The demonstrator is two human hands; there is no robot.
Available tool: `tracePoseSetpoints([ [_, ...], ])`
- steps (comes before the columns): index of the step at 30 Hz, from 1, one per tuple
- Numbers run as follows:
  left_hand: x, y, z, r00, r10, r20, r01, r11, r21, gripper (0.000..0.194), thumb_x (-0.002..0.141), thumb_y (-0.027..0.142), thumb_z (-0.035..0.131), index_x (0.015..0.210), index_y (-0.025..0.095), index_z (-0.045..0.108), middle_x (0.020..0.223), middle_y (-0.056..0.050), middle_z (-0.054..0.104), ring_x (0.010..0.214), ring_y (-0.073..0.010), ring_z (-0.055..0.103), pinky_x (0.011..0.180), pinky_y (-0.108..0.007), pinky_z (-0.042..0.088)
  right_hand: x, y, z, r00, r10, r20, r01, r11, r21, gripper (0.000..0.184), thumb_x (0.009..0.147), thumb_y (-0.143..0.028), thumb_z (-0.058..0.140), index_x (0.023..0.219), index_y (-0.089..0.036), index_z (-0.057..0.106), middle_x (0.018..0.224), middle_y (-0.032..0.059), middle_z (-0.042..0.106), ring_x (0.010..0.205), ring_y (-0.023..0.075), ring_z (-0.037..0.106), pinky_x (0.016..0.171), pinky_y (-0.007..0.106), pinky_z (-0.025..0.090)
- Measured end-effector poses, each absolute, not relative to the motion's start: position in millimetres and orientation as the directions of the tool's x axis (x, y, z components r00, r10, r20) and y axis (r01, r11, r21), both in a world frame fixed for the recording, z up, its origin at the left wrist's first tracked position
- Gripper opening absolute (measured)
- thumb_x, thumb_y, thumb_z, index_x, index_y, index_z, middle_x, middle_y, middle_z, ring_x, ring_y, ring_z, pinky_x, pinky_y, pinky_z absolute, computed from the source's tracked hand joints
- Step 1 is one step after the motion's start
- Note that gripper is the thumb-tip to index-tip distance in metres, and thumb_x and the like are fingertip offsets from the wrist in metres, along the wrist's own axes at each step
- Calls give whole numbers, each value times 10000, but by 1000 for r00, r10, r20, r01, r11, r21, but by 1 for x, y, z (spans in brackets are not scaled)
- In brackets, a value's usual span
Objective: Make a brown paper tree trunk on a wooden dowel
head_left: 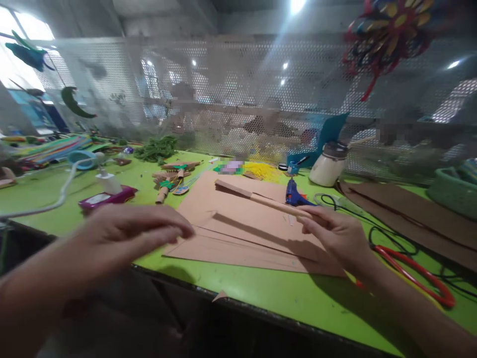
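Note:
My right hand [335,231] pinches the near end of a partly rolled strip of brown paper [274,205]. The strip points left and is held above the brown paper sheets [197,248] on the table, casting a shadow on them. Its far end looks flat and unrolled. Slightly blurred, my left hand [145,231] hovers over the left edge of the sheets. Its fingers are loosely bent with the thumb a little apart, and nothing shows between them. Beyond the right hand lies a blue glue gun [295,193]. Red-handled scissors [417,276] rest beside my right wrist.
A magenta box with a white plug [108,196] stands at left. Small paper figures [169,181], green shreds [158,149] and yellow shreds [261,170] lie farther back. A cream jar [328,164], black cord [395,238] and darker brown sheets [417,214] are at right.

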State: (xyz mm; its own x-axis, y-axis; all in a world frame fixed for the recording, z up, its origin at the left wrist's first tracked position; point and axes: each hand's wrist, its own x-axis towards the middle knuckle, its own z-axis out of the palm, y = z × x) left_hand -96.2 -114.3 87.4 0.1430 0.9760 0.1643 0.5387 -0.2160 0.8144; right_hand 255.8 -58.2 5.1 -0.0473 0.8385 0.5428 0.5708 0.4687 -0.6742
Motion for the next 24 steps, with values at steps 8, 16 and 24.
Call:
tracePoseSetpoints([
  [8, 27, -50, 46, 364, 910, -199, 46, 196, 980, 379, 790, 317, 697, 1106, 109, 684, 1005, -160, 731, 810, -226, 702, 808, -379, 541, 241, -61, 9, 141, 877, 460, 454, 356, -817, 335, 779, -407, 657, 942, -131, 751, 567, 2, 651, 490, 142, 593, 490, 237, 494],
  [16, 57, -18, 31, 374, 922, -98, -280, 213, 936, 156, 812, 213, 679, 918, 105, 715, 945, -123, 726, 860, -176, 668, 806, -297, 530, 230, -60, -5, 134, 922, 364, 410, 283, -867, 290, 820, -400, 632, 932, -151, 728, 605, 2, 636, 529, 136, 575, 525, 237, 468],
  [24, 53, -12, 19, 370, 925, -84, -419, 248, 873, 169, 723, 255, 775, 817, 128, 715, 806, -52, 703, 731, -132, 627, 704, -244, 521, 216, -68, -4, -79, 963, 257, 338, 268, -902, 304, 872, -444, 583, 946, -163, 673, 791, 46, 691, 685, 168, 633, 606, 264, 512],
])
